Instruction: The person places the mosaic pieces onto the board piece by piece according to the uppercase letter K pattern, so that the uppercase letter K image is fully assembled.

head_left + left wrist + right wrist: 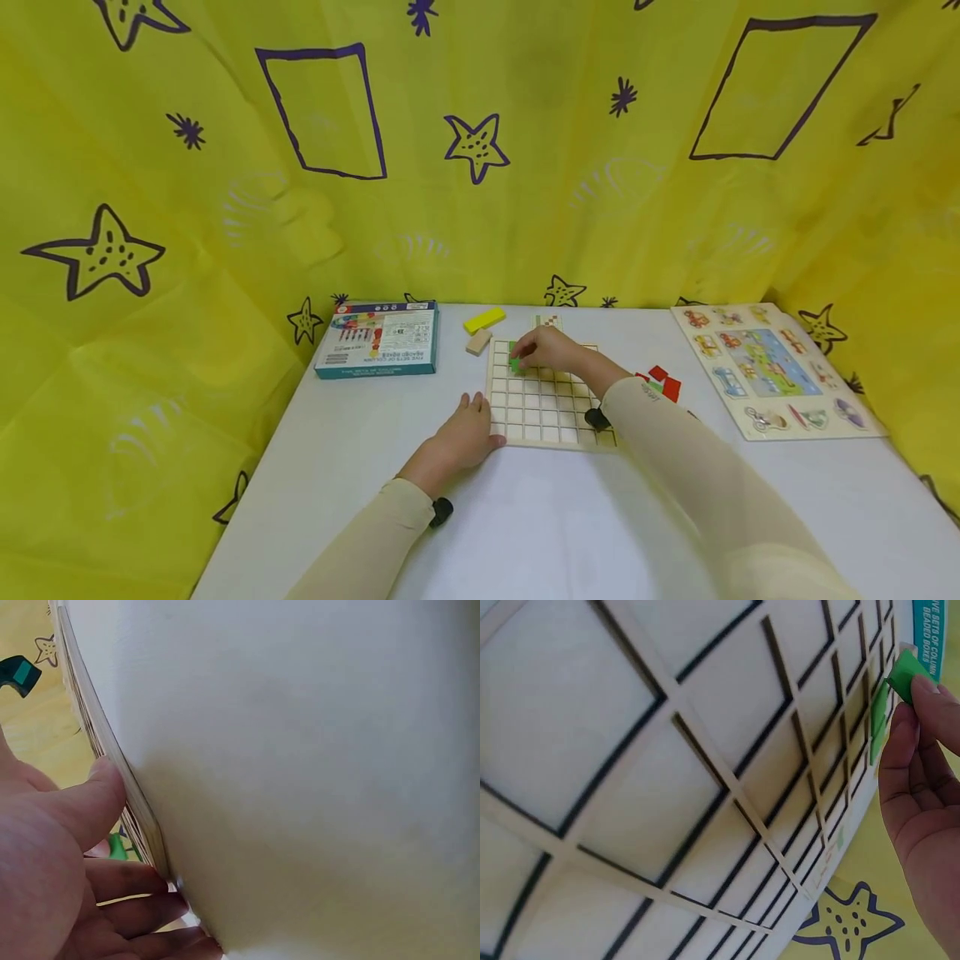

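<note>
A wooden grid board (pixel 531 417) with square cells lies in the middle of the table. My right hand (pixel 551 348) is over its far left part. Thumb and fingertips pinch a small green square tile (pixel 904 673), tilted above the grid in the right wrist view. Beside it, more green tiles (pixel 880 716) sit in cells near the board's edge. The left hand (pixel 461 433) rests at the near left corner, its fingers extended along the left side. In the left wrist view its thumb (pixel 101 799) touches the board's front edge.
At the left stands a teal-edged box (pixel 377 342). Behind the board are a yellow block (pixel 484 319), a plain wooden block (pixel 478 342) and a patterned card (pixel 547 321). Several loose red tiles (pixel 671 389) lie to the right, before a picture puzzle board (pixel 776 367).
</note>
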`<state>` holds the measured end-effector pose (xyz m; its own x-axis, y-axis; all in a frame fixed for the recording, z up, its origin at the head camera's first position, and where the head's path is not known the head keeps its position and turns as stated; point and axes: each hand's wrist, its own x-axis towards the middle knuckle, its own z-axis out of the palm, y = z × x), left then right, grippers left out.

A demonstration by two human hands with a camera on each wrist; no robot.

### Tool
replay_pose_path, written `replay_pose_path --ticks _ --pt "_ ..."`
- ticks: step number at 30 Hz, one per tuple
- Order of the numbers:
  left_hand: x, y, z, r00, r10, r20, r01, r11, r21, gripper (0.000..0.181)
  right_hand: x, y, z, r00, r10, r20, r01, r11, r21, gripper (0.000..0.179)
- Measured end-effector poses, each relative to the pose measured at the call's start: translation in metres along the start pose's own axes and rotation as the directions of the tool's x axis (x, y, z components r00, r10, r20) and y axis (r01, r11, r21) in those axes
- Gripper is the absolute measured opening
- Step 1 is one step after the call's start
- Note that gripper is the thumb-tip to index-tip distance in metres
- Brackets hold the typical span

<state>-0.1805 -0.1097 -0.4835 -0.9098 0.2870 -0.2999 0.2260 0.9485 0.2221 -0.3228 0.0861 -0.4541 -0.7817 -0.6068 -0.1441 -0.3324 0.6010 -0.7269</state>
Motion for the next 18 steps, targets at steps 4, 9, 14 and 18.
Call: replay_pose_path --ticks 4,9,14,18 --pt "-0.002 0.002 0.001 1.000 0.000 0.005 -0.001 1.000 0.010 0.078 0.001 0.005 0.006 1.000 0.021 0.008 -0.021 1.000 0.005 0.018" --pt "-0.004 0.004 0.000 1.000 0.000 0.016 0.000 1.000 -0.006 0.084 0.004 0.009 0.010 0.999 0.045 -0.001 -0.045 0.999 -0.031 0.017" --pt "-0.004 0.004 -0.002 1.000 -0.001 0.010 0.001 1.000 -0.007 0.089 0.006 0.007 0.011 0.999 0.041 -0.011 -0.041 0.999 -0.036 0.015" --pt "-0.003 0.003 -0.003 1.000 0.001 0.002 -0.001 1.000 -0.005 0.089 0.006 0.005 0.012 0.998 0.059 -0.021 -0.060 0.997 -0.050 0.014"
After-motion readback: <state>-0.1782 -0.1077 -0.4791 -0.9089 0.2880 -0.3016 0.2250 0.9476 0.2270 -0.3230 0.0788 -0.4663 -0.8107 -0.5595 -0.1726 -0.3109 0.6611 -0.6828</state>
